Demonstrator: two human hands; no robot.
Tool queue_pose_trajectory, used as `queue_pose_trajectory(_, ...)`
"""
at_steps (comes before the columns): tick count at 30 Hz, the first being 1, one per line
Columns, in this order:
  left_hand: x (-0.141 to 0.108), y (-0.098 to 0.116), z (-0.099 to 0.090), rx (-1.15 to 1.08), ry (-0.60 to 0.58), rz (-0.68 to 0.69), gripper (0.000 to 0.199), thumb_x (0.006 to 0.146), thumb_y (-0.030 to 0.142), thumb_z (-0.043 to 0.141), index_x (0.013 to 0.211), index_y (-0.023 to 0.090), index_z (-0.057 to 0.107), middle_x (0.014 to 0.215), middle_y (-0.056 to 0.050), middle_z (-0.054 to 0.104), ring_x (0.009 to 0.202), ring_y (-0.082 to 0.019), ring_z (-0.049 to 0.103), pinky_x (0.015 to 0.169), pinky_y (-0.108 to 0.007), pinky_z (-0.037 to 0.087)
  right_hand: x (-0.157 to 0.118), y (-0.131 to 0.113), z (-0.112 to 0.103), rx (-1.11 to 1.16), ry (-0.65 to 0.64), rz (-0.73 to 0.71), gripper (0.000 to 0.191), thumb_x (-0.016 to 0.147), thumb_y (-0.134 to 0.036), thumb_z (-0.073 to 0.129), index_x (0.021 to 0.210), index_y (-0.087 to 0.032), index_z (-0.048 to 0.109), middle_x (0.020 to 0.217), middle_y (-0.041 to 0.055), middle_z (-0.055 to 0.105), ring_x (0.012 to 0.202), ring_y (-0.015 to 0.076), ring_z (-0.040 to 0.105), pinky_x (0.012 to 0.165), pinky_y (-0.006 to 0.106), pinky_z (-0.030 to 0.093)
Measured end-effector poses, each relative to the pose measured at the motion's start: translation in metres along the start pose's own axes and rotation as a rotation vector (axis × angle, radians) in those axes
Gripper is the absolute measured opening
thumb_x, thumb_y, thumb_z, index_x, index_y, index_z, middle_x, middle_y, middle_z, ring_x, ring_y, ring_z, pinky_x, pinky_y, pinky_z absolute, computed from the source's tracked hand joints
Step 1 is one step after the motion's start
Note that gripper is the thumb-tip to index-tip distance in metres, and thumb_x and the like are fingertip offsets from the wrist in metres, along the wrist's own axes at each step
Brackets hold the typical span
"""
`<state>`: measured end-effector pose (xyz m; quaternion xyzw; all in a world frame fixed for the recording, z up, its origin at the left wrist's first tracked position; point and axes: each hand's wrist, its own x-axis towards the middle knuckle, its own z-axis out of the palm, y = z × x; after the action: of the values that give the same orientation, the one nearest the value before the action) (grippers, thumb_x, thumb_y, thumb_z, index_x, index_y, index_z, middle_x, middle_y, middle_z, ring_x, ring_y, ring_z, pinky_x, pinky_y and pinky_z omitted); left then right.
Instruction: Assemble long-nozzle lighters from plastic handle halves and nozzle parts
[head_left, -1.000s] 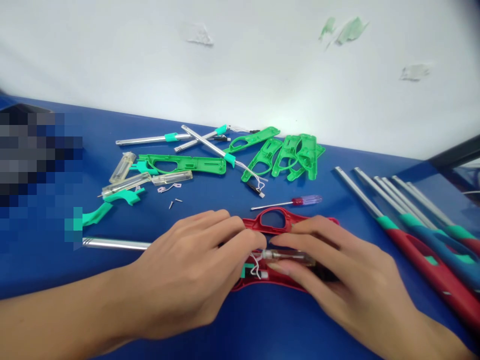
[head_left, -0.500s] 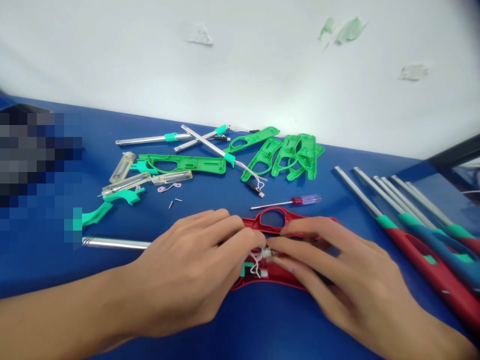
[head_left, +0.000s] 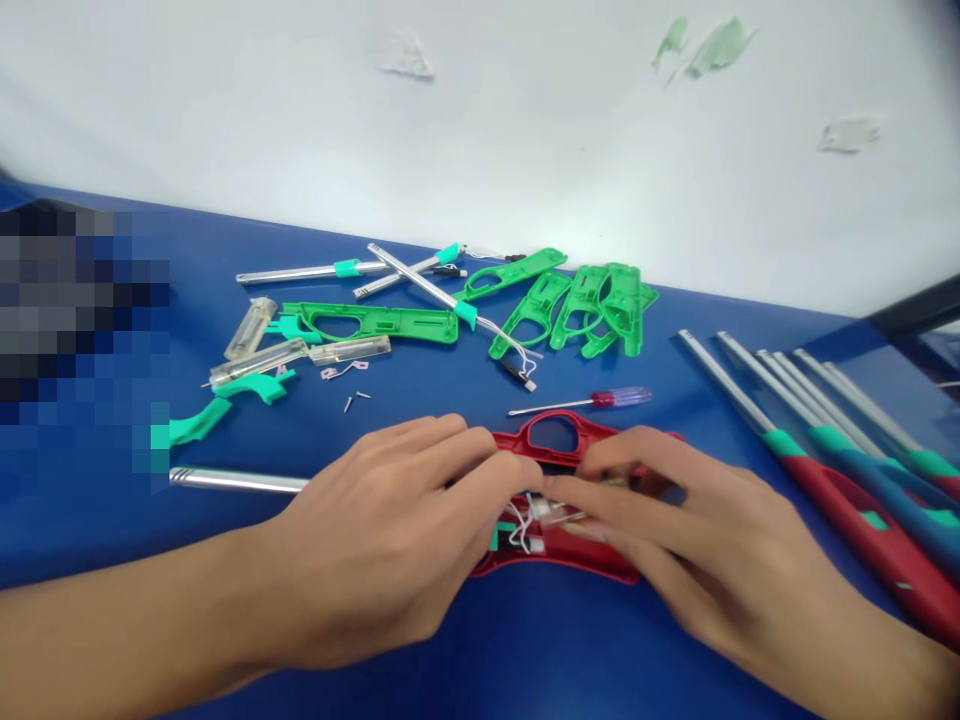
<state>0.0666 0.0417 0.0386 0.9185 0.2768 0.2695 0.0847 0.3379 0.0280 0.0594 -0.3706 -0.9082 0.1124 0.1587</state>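
Observation:
A red lighter casing half [head_left: 592, 552] lies open on the table under my hands, with white wires [head_left: 519, 520] and a teal piece inside it. My left hand [head_left: 412, 530] is curled over its left part, fingertips bent down near the wires; what they press is partly hidden. My right hand [head_left: 675, 520] pinches a clear fuel tank [head_left: 553, 513] over the casing, its end beside the wires. From behind my left hand a metal lighter tube [head_left: 240, 482] sticks out leftward. Just beyond my fingers rests the other red casing half [head_left: 517, 440].
A screwdriver [head_left: 619, 398] lies behind the red parts. Farther back are green casing halves [head_left: 420, 327], metal tubes with wires [head_left: 420, 285], clear fuel tanks [head_left: 259, 362], teal triggers [head_left: 259, 387] and small screws [head_left: 356, 400]. Several assembled lighters [head_left: 847, 530] lie at the right.
My right hand has shifted slightly, and more of the clear tank shows between its fingers. My left hand stays nearly in place. The whole view has moved a little.

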Motion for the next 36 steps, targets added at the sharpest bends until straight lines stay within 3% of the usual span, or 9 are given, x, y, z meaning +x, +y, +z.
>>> queue_pose_trajectory(5,0.001,0.000,0.001,0.014,0.011,0.008,0.021,0.101,0.007,0.054,0.117,0.019,0.058,0.099,-0.003,0.074,0.081,-0.023,0.069,0.076,-0.038,0.057,-0.001,0.000,0.001,0.012,-0.022,0.000,0.047,0.101,-0.007,0.050,0.135,-0.035,0.064,0.116,0.0047,0.070,0.079,0.0169,0.076,0.074,0.033,0.068)
queue_pose_trajectory(11,0.002,0.000,0.001,0.008,-0.002,0.008,0.019,0.102,0.008,0.052,0.117,0.019,0.059,0.098,-0.002,0.073,0.081,-0.022,0.068,0.078,-0.039,0.058,-0.003,-0.003,0.001,-0.003,-0.019,-0.001,0.032,0.105,-0.015,0.054,0.128,-0.032,0.068,0.116,0.0050,0.069,0.083,0.0181,0.077,0.075,0.035,0.068)
queue_pose_trajectory(18,0.001,-0.002,0.002,0.001,-0.012,0.009,0.019,0.102,0.008,0.053,0.116,0.019,0.059,0.098,-0.002,0.072,0.081,-0.022,0.066,0.074,-0.038,0.057,-0.007,-0.006,0.002,-0.002,-0.026,0.006,0.036,0.106,-0.020,0.054,0.139,-0.032,0.065,0.117,0.0064,0.069,0.084,0.0183,0.076,0.073,0.035,0.067)
queue_pose_trajectory(25,0.001,-0.001,0.001,-0.023,-0.009,0.014,0.019,0.101,0.007,0.054,0.115,0.019,0.060,0.096,-0.002,0.071,0.079,-0.022,0.064,0.073,-0.037,0.056,-0.001,-0.012,-0.003,-0.024,-0.021,-0.025,0.034,0.105,-0.013,0.045,0.126,-0.025,0.070,0.104,0.0070,0.070,0.075,0.0177,0.074,0.058,0.028,0.062)
queue_pose_trajectory(36,0.003,-0.001,0.002,-0.013,-0.015,0.014,0.020,0.099,0.006,0.055,0.114,0.018,0.061,0.096,-0.003,0.071,0.080,-0.022,0.064,0.072,-0.037,0.056,-0.001,-0.015,0.000,-0.029,-0.043,-0.025,0.032,0.109,-0.016,0.040,0.122,-0.021,0.070,0.096,0.0066,0.068,0.071,0.0195,0.072,0.061,0.034,0.066)
